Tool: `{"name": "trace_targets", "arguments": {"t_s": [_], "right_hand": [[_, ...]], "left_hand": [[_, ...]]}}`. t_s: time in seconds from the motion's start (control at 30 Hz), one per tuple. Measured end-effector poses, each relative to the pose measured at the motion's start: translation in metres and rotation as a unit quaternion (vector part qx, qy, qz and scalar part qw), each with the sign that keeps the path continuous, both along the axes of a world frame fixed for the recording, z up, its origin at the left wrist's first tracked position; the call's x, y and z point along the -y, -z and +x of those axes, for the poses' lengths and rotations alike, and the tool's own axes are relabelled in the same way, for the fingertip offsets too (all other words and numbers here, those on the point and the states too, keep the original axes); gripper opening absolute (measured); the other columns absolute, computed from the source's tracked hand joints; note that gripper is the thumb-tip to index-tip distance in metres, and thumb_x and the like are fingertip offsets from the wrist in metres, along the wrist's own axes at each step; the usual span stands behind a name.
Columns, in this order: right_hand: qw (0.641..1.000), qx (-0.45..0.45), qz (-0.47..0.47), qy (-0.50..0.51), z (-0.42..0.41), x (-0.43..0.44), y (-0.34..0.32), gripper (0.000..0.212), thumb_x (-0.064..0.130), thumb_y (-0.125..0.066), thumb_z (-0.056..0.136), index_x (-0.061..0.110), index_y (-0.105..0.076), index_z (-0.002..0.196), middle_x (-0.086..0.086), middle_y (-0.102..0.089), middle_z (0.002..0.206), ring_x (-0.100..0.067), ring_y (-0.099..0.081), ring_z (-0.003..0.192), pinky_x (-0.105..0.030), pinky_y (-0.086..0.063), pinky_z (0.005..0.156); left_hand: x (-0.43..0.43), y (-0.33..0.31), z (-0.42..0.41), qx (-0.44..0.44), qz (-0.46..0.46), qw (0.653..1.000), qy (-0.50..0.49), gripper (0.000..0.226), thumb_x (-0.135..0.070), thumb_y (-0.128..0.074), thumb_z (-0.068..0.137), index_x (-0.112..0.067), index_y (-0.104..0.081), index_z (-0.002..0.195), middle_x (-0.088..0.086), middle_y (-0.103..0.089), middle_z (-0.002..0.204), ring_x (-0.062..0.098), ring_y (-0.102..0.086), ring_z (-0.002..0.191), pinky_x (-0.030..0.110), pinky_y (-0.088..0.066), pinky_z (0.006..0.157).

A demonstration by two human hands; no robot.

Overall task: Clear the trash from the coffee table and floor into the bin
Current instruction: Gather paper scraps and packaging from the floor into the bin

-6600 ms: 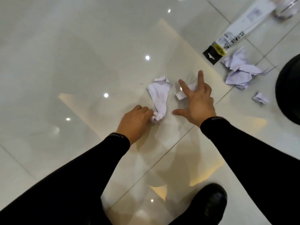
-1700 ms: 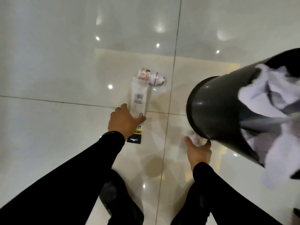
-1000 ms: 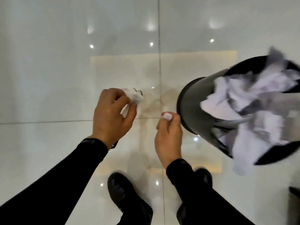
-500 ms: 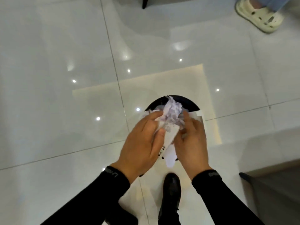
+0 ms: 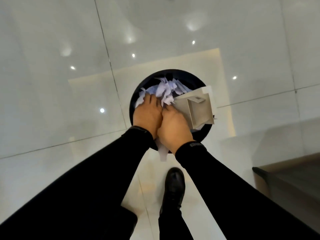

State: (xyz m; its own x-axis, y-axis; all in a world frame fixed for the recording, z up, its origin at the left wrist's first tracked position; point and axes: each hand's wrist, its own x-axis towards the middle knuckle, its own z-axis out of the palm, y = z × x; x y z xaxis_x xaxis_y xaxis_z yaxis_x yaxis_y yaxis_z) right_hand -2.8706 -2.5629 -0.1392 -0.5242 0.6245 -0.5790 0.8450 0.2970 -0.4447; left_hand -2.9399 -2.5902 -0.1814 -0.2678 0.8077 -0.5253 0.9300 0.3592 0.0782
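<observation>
Both hands [image 5: 160, 121] press on crumpled paper [image 5: 166, 89] inside the bin [image 5: 183, 73].

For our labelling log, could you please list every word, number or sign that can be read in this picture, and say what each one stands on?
Nothing here can be read with certainty.
Right sleeve cuff: pale lettering, too blurred to read.
Grey packet sticking out of the bin: a small label, too small and blurred to read.
</observation>
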Motion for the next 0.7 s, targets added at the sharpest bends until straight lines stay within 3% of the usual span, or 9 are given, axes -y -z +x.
{"name": "trace_targets", "arguments": {"t_s": [0.1, 0.2, 0.27, 0.33, 0.4, 0.43, 0.53, 0.6, 0.7], "right_hand": [[0.977, -0.099, -0.008, 0.188, 0.025, 0.002, -0.039, 0.028, -0.001, -0.047, 0.085, 0.006, -0.069, 0.1, 0.008, -0.064, 0.087, -0.017, -0.058, 0.084, -0.023, -0.044, 0.077], [0.905, -0.097, -0.033, 0.412, 0.06, 0.012, -0.064, 0.024, 0.001, -0.052, 0.082, 0.02, -0.067, 0.076, 0.007, -0.064, 0.073, -0.018, -0.06, 0.076, -0.024, -0.049, 0.075], [0.845, -0.057, -0.053, 0.529, 0.08, 0.015, -0.057, 0.013, 0.004, -0.056, 0.082, 0.014, -0.06, 0.089, 0.006, -0.057, 0.071, -0.021, -0.056, 0.076, -0.029, -0.047, 0.079], [0.776, -0.008, -0.164, 0.609, 0.091, 0.015, -0.041, 0.039, 0.014, -0.061, 0.082, 0.005, -0.048, 0.118, 0.0, -0.056, 0.077, -0.023, -0.056, 0.079, -0.035, -0.049, 0.082], [0.719, -0.018, -0.302, 0.626, 0.09, 0.014, -0.02, 0.053, 0.019, -0.061, 0.084, 0.008, -0.04, 0.131, -0.009, -0.057, 0.087, -0.025, -0.058, 0.078, -0.038, -0.053, 0.077], [0.703, -0.03, -0.348, 0.62, 0.088, 0.014, -0.009, 0.045, 0.019, -0.058, 0.086, 0.007, -0.043, 0.127, -0.011, -0.058, 0.086, -0.024, -0.058, 0.072, -0.036, -0.054, 0.07], [0.703, -0.039, -0.372, 0.604, 0.08, 0.012, 0.014, 0.016, 0.012, -0.046, 0.093, 0.001, -0.051, 0.103, -0.011, -0.058, 0.074, -0.024, -0.056, 0.06, -0.03, -0.051, 0.052], [0.699, -0.05, -0.376, 0.607, 0.078, 0.014, 0.023, 0.015, 0.007, -0.039, 0.094, 0.0, -0.05, 0.101, -0.013, -0.056, 0.074, -0.026, -0.056, 0.06, -0.033, -0.051, 0.05], [0.699, -0.064, -0.379, 0.603, 0.081, 0.022, 0.022, 0.019, 0.009, -0.036, 0.094, -0.001, -0.051, 0.101, -0.014, -0.058, 0.073, -0.027, -0.057, 0.059, -0.034, -0.052, 0.055]], "left_hand": [[-0.006, -0.025, -0.009, 0.029, 0.044, 0.997, -0.048, 0.048, -0.016, -0.044, 0.093, -0.003, -0.036, 0.138, 0.019, -0.033, 0.147, 0.034, -0.031, 0.136, 0.041, -0.039, 0.101], [0.006, -0.051, -0.016, 0.092, 0.16, 0.982, -0.044, 0.032, -0.002, -0.054, 0.082, 0.001, -0.061, 0.113, 0.021, -0.059, 0.126, 0.034, -0.059, 0.114, 0.036, -0.049, 0.089], [0.01, -0.065, -0.019, 0.123, 0.242, 0.962, -0.009, 0.024, 0.0, -0.052, 0.073, 0.0, -0.069, 0.091, 0.017, -0.073, 0.098, 0.03, -0.071, 0.085, 0.024, -0.047, 0.075], [0.011, -0.073, -0.022, 0.149, 0.262, 0.954, 0.012, 0.023, -0.005, -0.05, 0.077, -0.002, -0.069, 0.088, 0.014, -0.073, 0.092, 0.027, -0.068, 0.084, 0.026, -0.041, 0.08], [0.009, -0.074, -0.028, 0.156, 0.27, 0.95, -0.004, 0.023, -0.008, -0.048, 0.08, -0.003, -0.069, 0.089, 0.014, -0.072, 0.093, 0.022, -0.061, 0.09, 0.024, -0.04, 0.08], [0.006, -0.073, -0.03, 0.153, 0.277, 0.948, -0.024, 0.023, -0.009, -0.048, 0.081, -0.003, -0.068, 0.09, 0.014, -0.071, 0.094, 0.022, -0.06, 0.09, 0.022, -0.039, 0.08], [0.001, -0.072, -0.038, 0.117, 0.306, 0.941, -0.086, 0.02, -0.01, -0.051, 0.082, -0.004, -0.068, 0.09, 0.014, -0.069, 0.092, 0.031, -0.06, 0.089, 0.022, -0.035, 0.077], [0.01, -0.066, -0.041, 0.088, 0.33, 0.927, -0.153, 0.016, -0.011, -0.055, 0.082, -0.005, -0.066, 0.091, 0.014, -0.067, 0.091, 0.032, -0.057, 0.089, 0.024, -0.034, 0.076], [0.048, -0.06, -0.038, 0.089, 0.345, 0.853, -0.382, 0.018, -0.018, -0.055, 0.084, -0.008, -0.059, 0.098, 0.012, -0.059, 0.099, 0.029, -0.054, 0.094, 0.021, -0.034, 0.077]]}}
